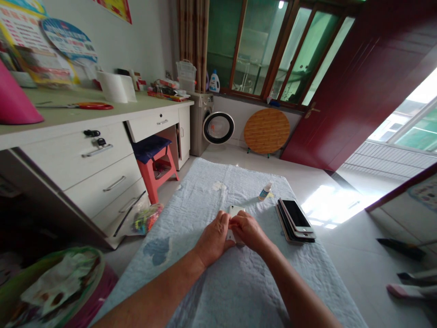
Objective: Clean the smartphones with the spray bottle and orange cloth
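A white phone (pixel 236 210) lies back side up on the blue quilted cloth (pixel 211 191), partly covered by both hands. My left hand (pixel 215 237) is closed along its left side, thumb near the lower end. From the right, my right hand (pixel 248 229) reaches over the phone with its fingers bent together, touching the left fingertips. Whether a small item is pinched between the fingers is hidden. Beyond the hands a small spray bottle (pixel 264 192) stands on the cloth. Several phones are stacked (pixel 296 217) to the right, the top one screen up.
On the left is a white desk (pixel 85 164) with drawers, scissors (pixel 92 105) and paper rolls (pixel 114 87). A red stool (pixel 153 177) stands under it. A waste bin (pixel 107 273) is at lower left. A washing machine (pixel 198 132) has its door open.
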`<state>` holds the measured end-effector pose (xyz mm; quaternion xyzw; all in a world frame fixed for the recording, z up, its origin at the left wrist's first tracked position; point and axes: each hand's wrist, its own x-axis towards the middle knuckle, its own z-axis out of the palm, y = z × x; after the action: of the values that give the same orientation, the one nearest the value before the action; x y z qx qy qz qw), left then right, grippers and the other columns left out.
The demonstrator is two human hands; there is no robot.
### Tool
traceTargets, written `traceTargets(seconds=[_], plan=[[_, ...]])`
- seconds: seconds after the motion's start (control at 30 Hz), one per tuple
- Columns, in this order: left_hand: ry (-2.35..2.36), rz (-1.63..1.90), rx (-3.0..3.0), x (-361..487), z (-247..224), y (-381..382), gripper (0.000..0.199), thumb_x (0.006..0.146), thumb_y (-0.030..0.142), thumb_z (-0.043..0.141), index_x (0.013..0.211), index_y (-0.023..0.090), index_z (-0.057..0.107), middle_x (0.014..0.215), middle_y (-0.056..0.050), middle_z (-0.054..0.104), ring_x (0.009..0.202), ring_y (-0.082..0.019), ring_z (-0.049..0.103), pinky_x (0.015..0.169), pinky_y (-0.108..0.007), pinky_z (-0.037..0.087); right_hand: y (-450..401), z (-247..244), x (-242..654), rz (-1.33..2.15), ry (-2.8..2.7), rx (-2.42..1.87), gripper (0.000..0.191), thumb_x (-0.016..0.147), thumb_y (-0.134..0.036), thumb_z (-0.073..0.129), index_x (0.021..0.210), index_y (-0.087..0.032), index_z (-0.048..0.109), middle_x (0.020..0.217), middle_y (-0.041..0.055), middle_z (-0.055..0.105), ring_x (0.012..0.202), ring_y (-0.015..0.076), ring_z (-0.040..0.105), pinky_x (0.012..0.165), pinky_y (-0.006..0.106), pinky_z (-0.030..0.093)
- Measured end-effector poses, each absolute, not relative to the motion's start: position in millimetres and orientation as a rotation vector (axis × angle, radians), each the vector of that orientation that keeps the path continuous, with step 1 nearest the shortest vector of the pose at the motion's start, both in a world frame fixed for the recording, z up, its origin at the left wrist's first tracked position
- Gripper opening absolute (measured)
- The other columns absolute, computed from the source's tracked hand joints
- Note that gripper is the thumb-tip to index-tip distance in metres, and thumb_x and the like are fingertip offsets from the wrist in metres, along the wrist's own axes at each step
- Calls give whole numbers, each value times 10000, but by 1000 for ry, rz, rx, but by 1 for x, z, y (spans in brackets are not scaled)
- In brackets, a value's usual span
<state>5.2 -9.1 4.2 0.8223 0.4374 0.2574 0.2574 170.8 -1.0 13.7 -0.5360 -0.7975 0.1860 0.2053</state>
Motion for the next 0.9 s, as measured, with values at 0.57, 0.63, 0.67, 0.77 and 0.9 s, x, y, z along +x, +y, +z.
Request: traceTargets(seconds=[0.57, 0.63, 0.67, 0.77, 0.9], plan=[[1114, 347, 2514, 4, 13, -9, 127, 864, 311, 605, 906, 203, 657, 1006, -48, 610, 980, -217, 567, 880, -307, 432, 57, 12, 174, 347, -2127, -1777, 194, 853, -174, 507, 917, -166, 690, 911, 61, 643, 860, 146, 582, 783, 223, 376], [1116, 335, 2516, 4, 14, -10, 141, 869, 322, 599, 918, 203, 657, 1022, -51, 610, 986, -217, 565, 890, -310, 430, 64, 11, 171, 326, -2129, -1828, 205, 857, -173, 497, 923, -166, 690, 926, 69, 642, 872, 149, 582, 784, 226, 372], [1117, 331, 2517, 4, 15, -10, 147, 871, 325, 598, 926, 202, 657, 1030, -52, 610, 989, -217, 564, 894, -310, 429, 66, 11, 170, 319, -2127, -1851, 210, 859, -173, 493, 927, -165, 691, 933, 73, 641, 875, 152, 581, 782, 228, 370], [1121, 330, 2527, 4, 16, -11, 162, 872, 328, 599, 935, 190, 655, 1034, -59, 610, 989, -222, 563, 891, -313, 433, 70, 11, 167, 319, -2128, -1887, 224, 871, -175, 477, 929, -164, 693, 949, 81, 634, 878, 155, 580, 776, 232, 366], [1123, 347, 2544, 5, 16, -11, 162, 865, 328, 611, 924, 185, 656, 1023, -61, 615, 985, -225, 565, 880, -313, 438, 68, 10, 165, 295, -2146, -1901, 239, 895, -180, 453, 945, -176, 687, 955, 79, 616, 884, 157, 571, 773, 235, 364]])
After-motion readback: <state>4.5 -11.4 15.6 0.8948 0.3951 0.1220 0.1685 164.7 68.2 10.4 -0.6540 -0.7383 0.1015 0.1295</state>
